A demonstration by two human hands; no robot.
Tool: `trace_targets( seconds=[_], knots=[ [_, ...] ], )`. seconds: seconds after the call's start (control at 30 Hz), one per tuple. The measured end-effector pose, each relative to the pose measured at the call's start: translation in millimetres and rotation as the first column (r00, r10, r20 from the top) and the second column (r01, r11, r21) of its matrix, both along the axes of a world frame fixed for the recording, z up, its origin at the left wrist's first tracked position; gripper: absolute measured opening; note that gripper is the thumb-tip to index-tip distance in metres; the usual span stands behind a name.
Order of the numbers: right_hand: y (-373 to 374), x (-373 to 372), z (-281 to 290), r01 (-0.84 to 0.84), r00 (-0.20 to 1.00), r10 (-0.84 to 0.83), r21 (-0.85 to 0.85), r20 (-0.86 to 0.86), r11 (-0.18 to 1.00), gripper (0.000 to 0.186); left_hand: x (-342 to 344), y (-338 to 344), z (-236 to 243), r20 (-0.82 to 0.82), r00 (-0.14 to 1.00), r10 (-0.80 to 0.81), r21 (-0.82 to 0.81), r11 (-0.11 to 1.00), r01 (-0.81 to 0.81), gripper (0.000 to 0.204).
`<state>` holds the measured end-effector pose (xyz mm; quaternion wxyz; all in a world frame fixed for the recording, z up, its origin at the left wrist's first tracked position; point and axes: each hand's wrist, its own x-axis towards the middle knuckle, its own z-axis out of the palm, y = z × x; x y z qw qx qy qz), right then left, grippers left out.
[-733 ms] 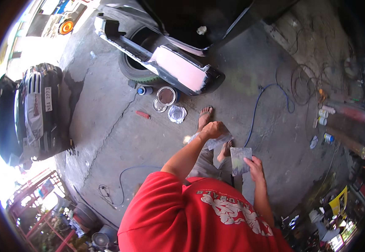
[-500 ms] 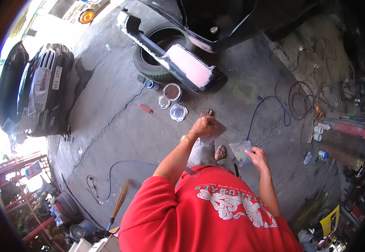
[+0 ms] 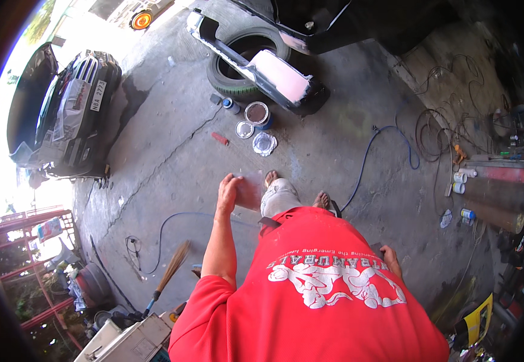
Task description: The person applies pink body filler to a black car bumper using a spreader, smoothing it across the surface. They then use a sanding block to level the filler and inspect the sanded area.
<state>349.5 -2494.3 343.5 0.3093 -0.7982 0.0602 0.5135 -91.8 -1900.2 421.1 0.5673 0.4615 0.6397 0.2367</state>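
Left hand [image 3: 228, 192] grips a flat pale-pink pad [image 3: 249, 192] – right hand [image 3: 390, 258], half hidden, grip unclear – beyond, an open paint can [image 3: 257, 114] holds brown paint

hard daylight floods in from the upper left and blows the far left rim out to white, while the right side sinks into deep shade; the concrete floor [image 3: 171, 151] between is evenly lit, fairly sharp, and straight edges bow strongly toward the dark circular border

The single head view looks steeply down from above the person's red shirt [image 3: 310, 289] onto the concrete floor [image 3: 171, 163] below.
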Motion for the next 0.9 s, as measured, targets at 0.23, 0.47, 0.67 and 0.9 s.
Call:
trace_targets(
  seconds=[0.23,0.47,0.67,0.9],
  knots=[
    [104.4,-111.7,84.4,0.263,0.937,-0.238,0.066,-0.257,0.963,0.026,-109.8,-16.7,22.6,0.015,0.838,-0.546,-0.443,0.747,0.495,0.057],
    [213.7,-186.3,98.0,0.175,0.974,-0.142,0.185,-0.178,0.967,0.026,-218.6,-84.3,39.0,0.174,0.546,-0.82,-0.466,0.42,0.779,0.053],
    [276.6,-211.1,105.4,0.06,0.984,-0.026,0.192,-0.175,0.98,0.026,-260.5,-71.8,20.6,0.054,0.649,-0.759,-0.434,0.568,0.7,0.06],
    [360.2,-191.1,94.1,-0.159,0.963,0.198,0.205,-0.183,0.966,0.026,-249.9,-85.4,48.4,-0.15,0.598,-0.787,-0.45,0.593,0.668,0.071]
  ],
)
